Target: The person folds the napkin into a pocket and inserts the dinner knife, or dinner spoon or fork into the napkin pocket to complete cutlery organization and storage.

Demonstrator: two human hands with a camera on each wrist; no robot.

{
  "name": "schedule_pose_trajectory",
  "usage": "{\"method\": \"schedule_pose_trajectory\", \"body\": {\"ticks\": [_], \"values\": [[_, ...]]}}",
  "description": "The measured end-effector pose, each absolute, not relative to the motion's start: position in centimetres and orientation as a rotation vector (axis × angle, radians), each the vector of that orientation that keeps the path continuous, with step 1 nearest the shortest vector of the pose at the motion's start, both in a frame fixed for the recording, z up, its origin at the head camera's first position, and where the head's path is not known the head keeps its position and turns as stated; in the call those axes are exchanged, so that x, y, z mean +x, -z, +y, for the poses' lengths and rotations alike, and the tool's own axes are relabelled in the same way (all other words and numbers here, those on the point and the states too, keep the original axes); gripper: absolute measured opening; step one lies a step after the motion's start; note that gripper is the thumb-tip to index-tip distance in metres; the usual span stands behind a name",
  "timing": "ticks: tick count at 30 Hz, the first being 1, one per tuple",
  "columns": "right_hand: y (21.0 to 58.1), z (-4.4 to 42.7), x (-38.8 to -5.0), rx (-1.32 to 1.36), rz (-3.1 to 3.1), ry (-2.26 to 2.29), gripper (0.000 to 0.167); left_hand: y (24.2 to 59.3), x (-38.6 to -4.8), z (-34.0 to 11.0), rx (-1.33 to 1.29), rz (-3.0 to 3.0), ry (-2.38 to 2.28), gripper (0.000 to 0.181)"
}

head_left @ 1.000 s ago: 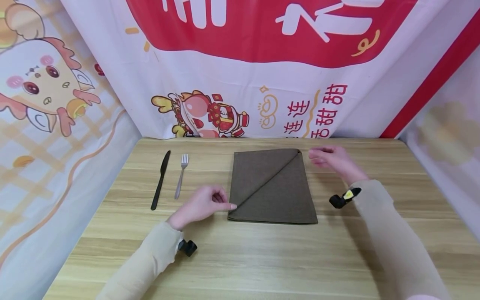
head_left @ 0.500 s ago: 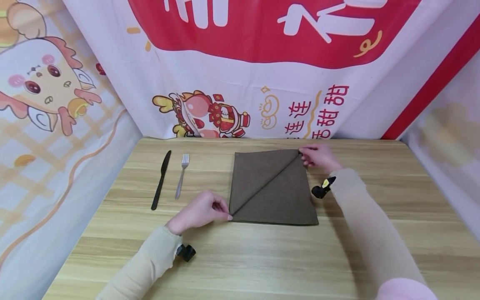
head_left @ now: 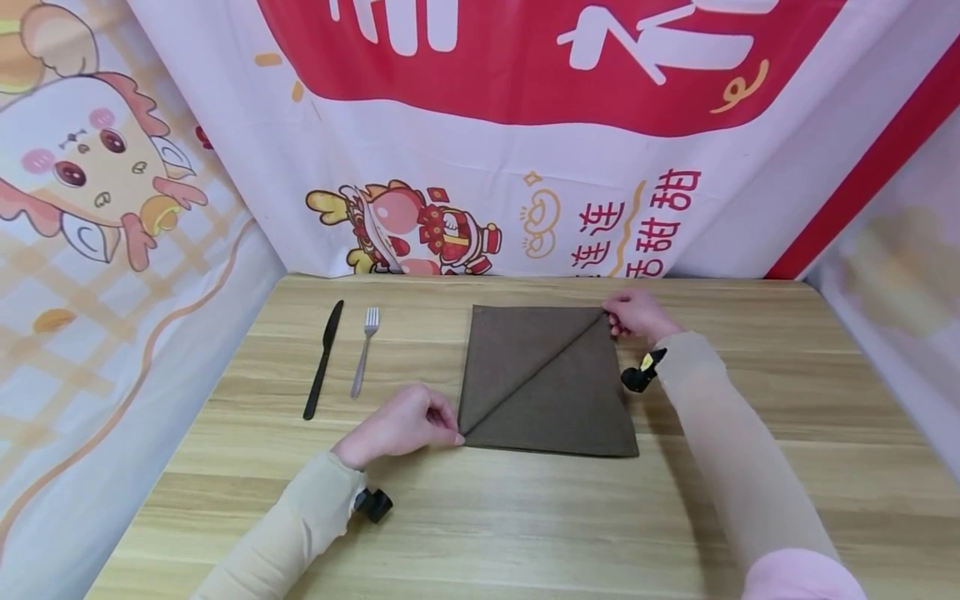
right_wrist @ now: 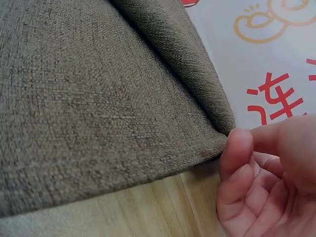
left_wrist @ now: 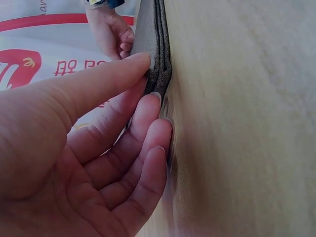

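A dark brown cloth napkin (head_left: 562, 400) lies folded into a square on the table, with a fold line running diagonally from its near left corner to its far right corner. My left hand (head_left: 408, 421) pinches the near left corner. In the left wrist view its thumb lies over the stacked layers (left_wrist: 160, 44), the other fingers curled beneath and beside. At the far right corner, my right hand (head_left: 637, 315) pinches the cloth between thumb and forefinger. The right wrist view shows the rolled-looking fold (right_wrist: 182, 59) ending at those fingertips (right_wrist: 239, 143).
A black knife (head_left: 324, 358) and a silver fork (head_left: 365, 352) lie left of the napkin on the wooden table (head_left: 525, 525). A printed red and white cloth (head_left: 480, 142) hangs along the back edge. More cloth hangs at both sides.
My right hand has come left to the far right corner and taken hold of it; that corner has shifted slightly right. My left hand has slid a little nearer, onto the near left corner.
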State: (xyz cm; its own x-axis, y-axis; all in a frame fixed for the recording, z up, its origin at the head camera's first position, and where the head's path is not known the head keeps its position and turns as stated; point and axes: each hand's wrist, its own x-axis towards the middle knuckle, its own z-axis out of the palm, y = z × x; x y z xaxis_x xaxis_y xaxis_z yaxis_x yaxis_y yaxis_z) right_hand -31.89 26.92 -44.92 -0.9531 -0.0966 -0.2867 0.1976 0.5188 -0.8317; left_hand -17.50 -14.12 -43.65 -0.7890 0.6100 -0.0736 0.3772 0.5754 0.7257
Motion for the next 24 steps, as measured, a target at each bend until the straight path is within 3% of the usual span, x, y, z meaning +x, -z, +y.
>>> {"method": "schedule_pose_trajectory", "body": {"ticks": [24], "values": [[44.77,25.99,-31.03,0.223,2.553,1.424,0.031,43.34,-17.61,-14.52,0.77,2.473,-0.965,0.015]]}}
